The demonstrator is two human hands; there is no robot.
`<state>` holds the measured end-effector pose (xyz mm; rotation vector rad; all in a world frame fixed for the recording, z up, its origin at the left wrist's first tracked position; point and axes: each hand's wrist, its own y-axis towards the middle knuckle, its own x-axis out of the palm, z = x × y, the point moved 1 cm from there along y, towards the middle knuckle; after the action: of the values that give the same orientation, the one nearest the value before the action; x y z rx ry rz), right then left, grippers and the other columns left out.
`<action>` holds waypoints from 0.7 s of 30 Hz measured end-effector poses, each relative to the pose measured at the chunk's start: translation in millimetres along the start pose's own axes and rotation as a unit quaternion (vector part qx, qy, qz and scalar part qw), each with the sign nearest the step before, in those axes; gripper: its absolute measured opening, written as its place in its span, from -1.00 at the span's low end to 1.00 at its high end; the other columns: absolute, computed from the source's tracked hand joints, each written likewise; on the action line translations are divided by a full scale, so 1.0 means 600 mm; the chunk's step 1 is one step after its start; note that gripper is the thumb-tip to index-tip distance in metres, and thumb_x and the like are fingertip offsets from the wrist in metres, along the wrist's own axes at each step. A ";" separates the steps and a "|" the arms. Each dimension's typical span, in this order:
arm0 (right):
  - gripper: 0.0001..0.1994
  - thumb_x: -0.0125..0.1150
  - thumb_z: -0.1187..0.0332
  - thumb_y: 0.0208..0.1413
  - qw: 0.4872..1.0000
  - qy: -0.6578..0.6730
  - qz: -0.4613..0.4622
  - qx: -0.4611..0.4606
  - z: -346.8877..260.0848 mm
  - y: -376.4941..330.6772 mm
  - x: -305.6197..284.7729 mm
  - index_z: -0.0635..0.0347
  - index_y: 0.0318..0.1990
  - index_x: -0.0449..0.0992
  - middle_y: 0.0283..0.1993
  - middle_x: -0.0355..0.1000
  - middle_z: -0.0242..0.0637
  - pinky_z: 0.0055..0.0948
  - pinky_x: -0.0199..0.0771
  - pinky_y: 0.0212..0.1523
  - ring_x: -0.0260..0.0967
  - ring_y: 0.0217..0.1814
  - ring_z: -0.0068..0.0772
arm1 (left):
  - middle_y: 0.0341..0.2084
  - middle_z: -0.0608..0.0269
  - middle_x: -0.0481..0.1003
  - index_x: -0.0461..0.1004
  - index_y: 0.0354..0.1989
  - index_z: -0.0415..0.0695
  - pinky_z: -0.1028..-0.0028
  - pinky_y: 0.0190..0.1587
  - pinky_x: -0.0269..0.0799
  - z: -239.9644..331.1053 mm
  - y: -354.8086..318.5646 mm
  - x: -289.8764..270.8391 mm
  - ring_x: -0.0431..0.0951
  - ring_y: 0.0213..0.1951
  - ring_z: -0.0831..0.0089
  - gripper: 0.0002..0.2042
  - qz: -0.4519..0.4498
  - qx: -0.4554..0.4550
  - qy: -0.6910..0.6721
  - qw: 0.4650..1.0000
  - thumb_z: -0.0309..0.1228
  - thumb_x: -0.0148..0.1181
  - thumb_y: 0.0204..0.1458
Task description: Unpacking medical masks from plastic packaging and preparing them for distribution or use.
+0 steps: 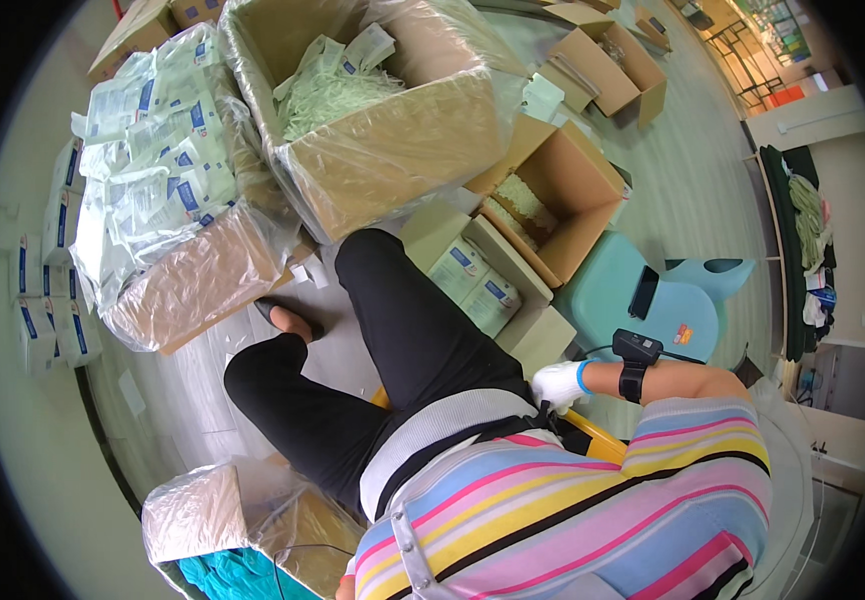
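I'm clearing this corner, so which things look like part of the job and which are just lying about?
Likely the job's, judging by nearness:
- white packets heaped at the plastic-draped carton
- pale strips in the lined carton

Probably just lying about:
- black phone on the blue seat
- fabric pile, far right

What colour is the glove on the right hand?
The glove is white, with a bright blue band at its cuff; see the head view.
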<state>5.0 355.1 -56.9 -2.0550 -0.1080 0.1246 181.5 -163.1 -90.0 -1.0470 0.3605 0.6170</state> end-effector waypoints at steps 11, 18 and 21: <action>-0.74 0.13 0.28 -0.12 0.994 0.044 0.089 0.055 0.000 0.007 -0.022 0.27 -0.36 0.60 -0.44 0.54 -0.04 -0.14 0.47 -0.32 0.53 -0.37 -0.05 | -0.43 0.03 0.58 0.61 -0.30 -0.12 0.31 -0.29 0.48 0.019 -0.010 0.010 0.60 -0.37 0.26 -0.79 -0.010 -0.024 -0.024 0.999 -0.35 0.04 0.11; -0.72 0.13 0.25 -0.06 0.994 0.051 0.063 0.077 -0.020 -0.017 -0.039 0.25 -0.30 0.61 -0.37 0.56 -0.03 -0.16 0.48 -0.24 0.53 -0.30 -0.02 | -0.42 0.03 0.58 0.61 -0.29 -0.11 0.31 -0.27 0.47 0.036 -0.035 0.034 0.60 -0.35 0.26 -0.79 -0.004 -0.056 -0.049 0.997 -0.34 0.04 0.11; -0.71 0.15 0.23 -0.05 0.995 0.060 0.043 0.072 -0.025 -0.023 -0.047 0.24 -0.28 0.61 -0.34 0.56 -0.03 -0.16 0.48 -0.23 0.52 -0.28 -0.02 | -0.41 0.03 0.58 0.61 -0.28 -0.10 0.31 -0.26 0.47 0.038 -0.040 0.035 0.60 -0.34 0.26 -0.79 -0.003 -0.066 -0.057 0.996 -0.33 0.04 0.11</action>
<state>-21.5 344.7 -36.6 -1.9176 0.0625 0.0606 212.8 -144.9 -74.2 -1.1332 0.2192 0.7003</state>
